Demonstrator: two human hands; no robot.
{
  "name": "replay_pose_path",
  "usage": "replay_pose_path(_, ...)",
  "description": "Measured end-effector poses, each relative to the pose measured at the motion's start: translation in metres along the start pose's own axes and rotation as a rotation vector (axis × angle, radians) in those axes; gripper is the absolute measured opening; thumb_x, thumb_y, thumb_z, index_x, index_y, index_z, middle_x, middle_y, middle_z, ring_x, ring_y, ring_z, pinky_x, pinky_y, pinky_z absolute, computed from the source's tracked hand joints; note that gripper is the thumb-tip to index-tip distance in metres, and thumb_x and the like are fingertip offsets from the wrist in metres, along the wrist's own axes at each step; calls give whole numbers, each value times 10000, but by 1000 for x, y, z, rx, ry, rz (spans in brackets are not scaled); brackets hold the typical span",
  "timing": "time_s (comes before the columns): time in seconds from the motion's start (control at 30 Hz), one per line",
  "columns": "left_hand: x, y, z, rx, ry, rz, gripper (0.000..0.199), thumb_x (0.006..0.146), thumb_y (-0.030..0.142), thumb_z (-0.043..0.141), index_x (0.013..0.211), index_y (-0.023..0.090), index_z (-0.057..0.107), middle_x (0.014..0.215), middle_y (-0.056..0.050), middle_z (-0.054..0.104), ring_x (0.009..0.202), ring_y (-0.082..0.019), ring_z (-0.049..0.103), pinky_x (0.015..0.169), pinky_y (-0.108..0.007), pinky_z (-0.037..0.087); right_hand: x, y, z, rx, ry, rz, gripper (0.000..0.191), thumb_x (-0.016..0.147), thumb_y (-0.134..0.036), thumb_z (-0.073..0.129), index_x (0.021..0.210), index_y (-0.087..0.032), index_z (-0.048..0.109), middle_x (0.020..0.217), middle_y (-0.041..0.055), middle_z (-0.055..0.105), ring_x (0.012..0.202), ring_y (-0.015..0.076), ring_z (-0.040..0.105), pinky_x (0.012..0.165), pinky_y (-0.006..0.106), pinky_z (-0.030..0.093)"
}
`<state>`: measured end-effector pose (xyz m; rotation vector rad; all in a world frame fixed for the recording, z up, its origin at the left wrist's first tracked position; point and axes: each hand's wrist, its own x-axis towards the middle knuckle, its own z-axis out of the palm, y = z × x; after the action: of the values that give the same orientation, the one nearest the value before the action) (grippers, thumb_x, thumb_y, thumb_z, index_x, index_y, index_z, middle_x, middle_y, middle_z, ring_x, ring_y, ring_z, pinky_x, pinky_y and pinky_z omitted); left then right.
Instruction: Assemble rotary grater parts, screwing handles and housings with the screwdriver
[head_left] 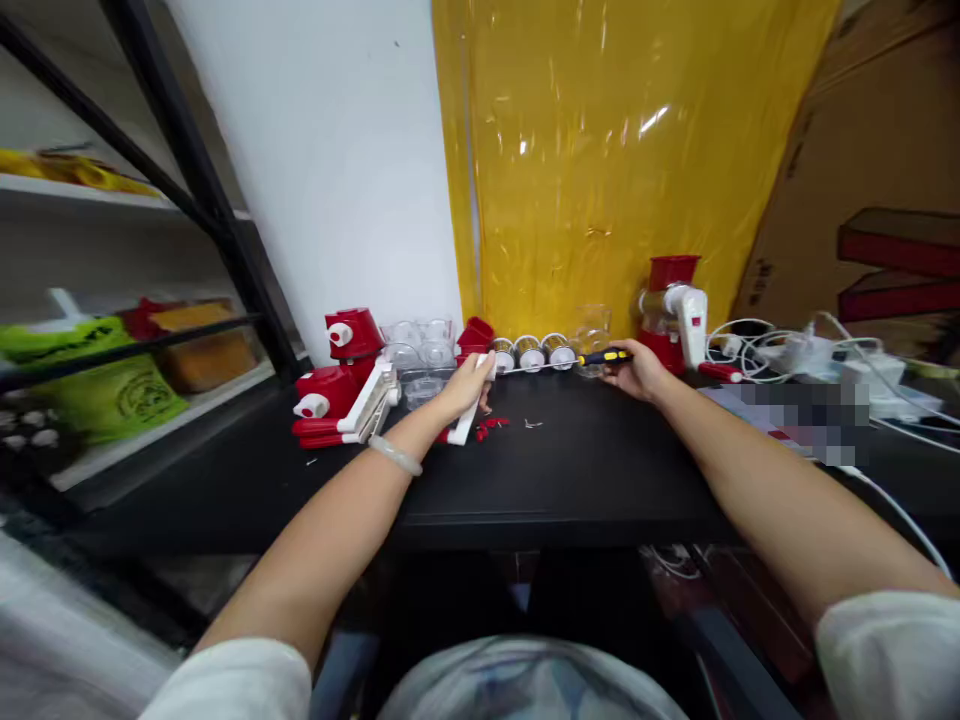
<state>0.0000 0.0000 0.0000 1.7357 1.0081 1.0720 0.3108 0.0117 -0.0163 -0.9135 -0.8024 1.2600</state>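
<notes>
My left hand (466,388) is closed around a white crank handle (464,426), which slants downward with a red end near the table. My right hand (636,370) grips a yellow-and-black screwdriver (604,357). Its long thin shaft points left, with the tip close to the upper end of the crank handle; whether they touch I cannot tell. Small red pieces (491,425) lie just right of my left hand, beside a few screws (533,425). Behind the shaft stand several grater drums (530,352) in a row.
At left sit red grater bodies (330,385) and more white crank handles (373,400). Transparent plastic parts (424,350) stand behind my left hand. An assembled rotary grater (671,315) stands at right, near tangled white cables and chargers (806,355). The black table's front edge (540,520) faces me.
</notes>
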Motion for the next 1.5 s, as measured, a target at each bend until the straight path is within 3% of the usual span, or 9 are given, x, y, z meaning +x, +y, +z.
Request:
replay_pose_path(0.1,0,-2,0,-12,-15,6,439,877,653,454,820,227,367,477,113,388,321,-74,390,408,-232,475,4,2,-2,-100,57,-2,351,934,-528,408,777,-223,486,475,-36,461,373,112,394,456,284,477)
replay_pose_path(0.2,0,-2,0,-21,-26,2,436,879,650,454,819,227,364,481,110,393,321,-74,389,413,-236,477,6,4,-3,-170,31,-29,291,919,-463,491,761,-219,500,410,-69,347,349,91,311,459,265,474)
replay_pose_path(0.33,-2,0,0,-24,-25,-6,408,897,619,454,827,229,357,507,103,411,332,-76,403,414,-237,479,3,1,-2,-47,15,-11,116,867,-226,513,754,-203,501,491,-39,453,406,90,383,508,255,507)
replay_pose_path(0.5,-3,0,1,-31,-27,-6,398,904,605,456,830,230,346,521,101,415,336,-71,396,413,-233,476,-4,-4,-4,95,-54,15,38,825,-226,511,817,-202,539,684,25,616,549,145,552,545,300,534)
replay_pose_path(0.67,-4,2,1,-25,-38,-7,407,902,616,446,824,227,355,509,102,403,331,-69,393,420,-231,479,-1,1,-4,-66,5,34,282,889,-454,532,750,-210,503,467,-31,444,409,107,396,493,278,507)
replay_pose_path(0.77,-3,2,1,-19,-34,-6,409,903,618,443,824,226,358,509,102,404,330,-67,391,421,-226,478,1,3,-2,-116,47,12,251,905,-372,540,721,-208,490,410,-62,342,377,89,323,484,247,492)
replay_pose_path(0.97,-2,0,1,-22,-37,-13,396,907,605,444,825,227,358,519,98,412,329,-72,393,411,-239,482,-1,-1,-2,36,-2,-4,142,885,-254,481,764,-196,526,593,0,558,475,116,496,496,260,508)
replay_pose_path(1.13,-3,1,1,-25,-30,-17,400,904,611,446,828,227,362,522,99,411,328,-71,395,413,-239,483,-1,2,-2,-97,32,11,268,911,-434,519,774,-203,526,483,-37,456,399,94,400,475,255,495)
replay_pose_path(1.5,-4,3,1,-38,-77,3,396,909,602,446,819,227,357,523,95,425,331,-78,416,404,-239,481,4,2,-1,-61,106,-50,149,904,-214,480,755,-211,473,451,-57,416,379,84,380,494,229,501)
